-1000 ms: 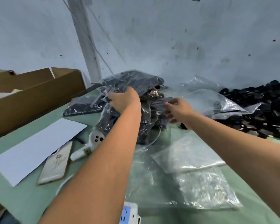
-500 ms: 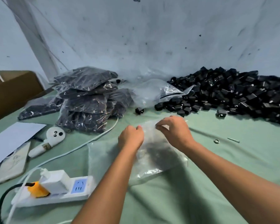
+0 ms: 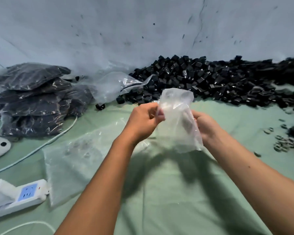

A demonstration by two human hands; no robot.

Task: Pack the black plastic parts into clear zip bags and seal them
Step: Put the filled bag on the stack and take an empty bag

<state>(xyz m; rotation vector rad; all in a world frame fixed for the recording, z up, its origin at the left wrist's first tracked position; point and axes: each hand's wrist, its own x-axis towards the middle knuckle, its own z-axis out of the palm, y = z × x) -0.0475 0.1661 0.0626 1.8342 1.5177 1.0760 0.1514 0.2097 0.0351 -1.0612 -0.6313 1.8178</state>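
Nearest the person, both forearms reach forward over the green-covered table, converging on one clear zip bag held above the middle of the table. The left hand pinches the bag's left edge between thumb and curled fingers; the right hand grasps the right edge, its fingers partly hidden behind the film. Each grip is therefore closed on the bag, one on each side of it. The bag's long axis runs roughly upright, tilted slightly, with the upper end standing above the hands and the lower end hanging below them. The bag appears empty; whether its mouth is already parted cannot be told.

A flat stack of spare empty bags lies on the table to the left, below the held bag.

Farther off, the heap of loose black plastic parts runs along the far edge of the table, directly beyond the bag and extending to the right; the right hand is judged nearer to it. The filled bags are piled at the far left.
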